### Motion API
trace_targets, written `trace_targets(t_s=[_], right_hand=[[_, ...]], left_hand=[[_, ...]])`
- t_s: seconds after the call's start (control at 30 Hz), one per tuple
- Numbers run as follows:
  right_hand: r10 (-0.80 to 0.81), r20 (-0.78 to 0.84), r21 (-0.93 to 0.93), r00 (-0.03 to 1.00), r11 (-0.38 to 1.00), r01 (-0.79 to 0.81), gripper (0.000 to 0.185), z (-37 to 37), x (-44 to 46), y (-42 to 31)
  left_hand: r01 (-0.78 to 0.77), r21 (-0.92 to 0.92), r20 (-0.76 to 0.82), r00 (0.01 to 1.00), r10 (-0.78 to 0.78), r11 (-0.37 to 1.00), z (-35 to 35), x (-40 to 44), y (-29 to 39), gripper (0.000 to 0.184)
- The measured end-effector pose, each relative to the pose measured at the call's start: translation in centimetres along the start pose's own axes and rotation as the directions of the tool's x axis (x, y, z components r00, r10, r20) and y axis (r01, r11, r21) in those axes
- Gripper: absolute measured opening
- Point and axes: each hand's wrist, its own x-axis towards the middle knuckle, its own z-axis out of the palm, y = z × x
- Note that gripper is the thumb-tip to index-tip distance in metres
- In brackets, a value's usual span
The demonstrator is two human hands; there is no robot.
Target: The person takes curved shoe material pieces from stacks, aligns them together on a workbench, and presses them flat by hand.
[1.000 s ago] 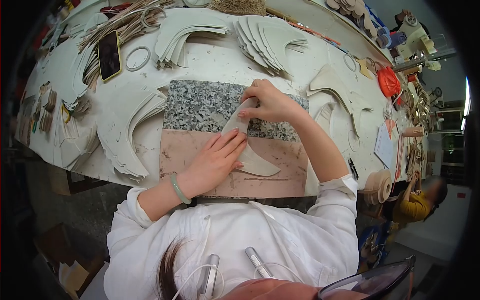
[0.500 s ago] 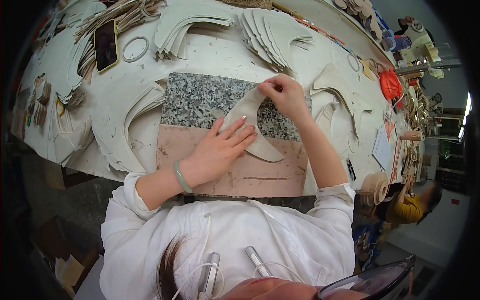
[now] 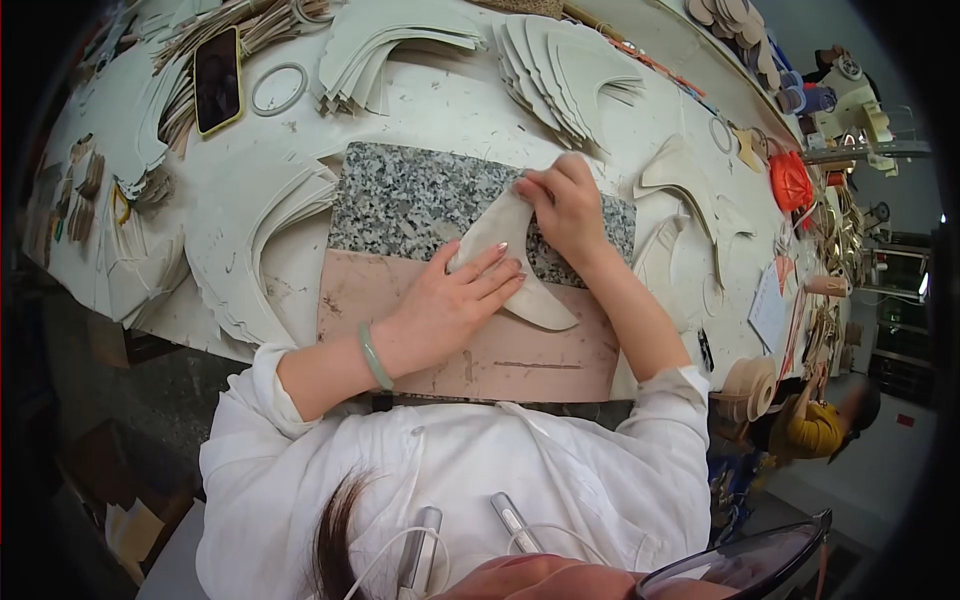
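A curved, cream-coloured leather piece (image 3: 541, 303) lies across the speckled granite slab (image 3: 400, 195) and the pinkish-tan board (image 3: 420, 375) in front of me. My left hand (image 3: 455, 300) rests flat on its middle, fingers stretched out and a little apart. At the upper end of the piece, my right hand (image 3: 568, 208) pinches the edge between thumb and curled fingers. Part of that tip is hidden behind the fingers.
Fanned stacks of similar curved pieces (image 3: 235, 240) lie left of the slab, with more stacks (image 3: 555, 75) behind it. A phone (image 3: 218, 80) and a ring (image 3: 280, 88) lie back left. Tape rolls (image 3: 750, 380) sit at right; a person in yellow (image 3: 815, 425) works beyond.
The whole view has shifted slightly, moving the table contents a little to the right. My left hand stays on the leather piece, and my right fingers still pinch its upper end, slightly re-angled.
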Motion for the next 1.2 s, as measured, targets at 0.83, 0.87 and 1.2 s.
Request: trace_targets(t_s=[0.83,0.87,1.2], right_hand=[[-0.028,0.231,0.158,0.972,0.987,-0.01,0.026,-7.5,1.3,-5.8],[-0.124,0.275,0.11,0.954,0.989,0.096,0.026,-7.6,1.2,-6.0],[-0.197,0.24,0.103,0.951,0.979,0.176,0.022,-9.6,0.2,-6.7]], left_hand=[[0.52,-0.788,0.612,0.72,-0.327,-0.331,-4.5,2.9,-1.6,0.029],[0.522,-0.765,0.635,0.709,-0.307,-0.377,-4.6,2.8,-1.4,0.029],[0.568,-0.785,0.619,0.728,-0.294,-0.246,-6.7,3.3,0.7,0.029]])
